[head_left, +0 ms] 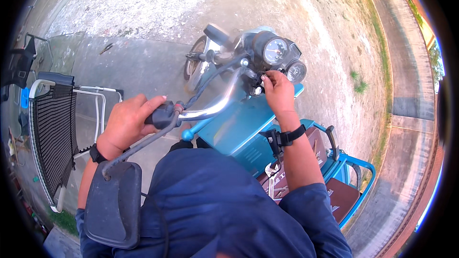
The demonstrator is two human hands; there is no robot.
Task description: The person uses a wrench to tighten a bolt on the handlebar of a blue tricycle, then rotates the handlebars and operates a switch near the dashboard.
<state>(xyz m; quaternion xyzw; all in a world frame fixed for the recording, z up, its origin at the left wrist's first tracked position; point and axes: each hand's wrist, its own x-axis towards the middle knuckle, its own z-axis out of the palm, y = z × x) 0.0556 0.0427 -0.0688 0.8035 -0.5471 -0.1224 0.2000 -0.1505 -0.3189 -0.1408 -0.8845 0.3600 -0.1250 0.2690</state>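
Observation:
My left hand (126,122) is wrapped round the left grip of a chrome handlebar (220,105), its thumb stretched over the black switch housing (165,114). At the centre of the handlebar, my right hand (279,91) has thumb and fingers pinched together beside the ignition area, just below the round dials. Whatever sits between those fingers is hidden. One round speedometer (276,51) is in front of that hand, with a second round gauge (296,70) to its right. Under the handlebar lies a blue metal body panel (239,126). A black rear-view mirror (112,205) hangs by my left forearm.
Metal wrenches (271,177) lie on a brown seat pad (291,167) beside my right forearm, within a blue tubular frame (368,167). A mesh chair (53,124) stands at the left. The front wheel (193,59) rests on concrete, and a low wall (406,67) runs along the right.

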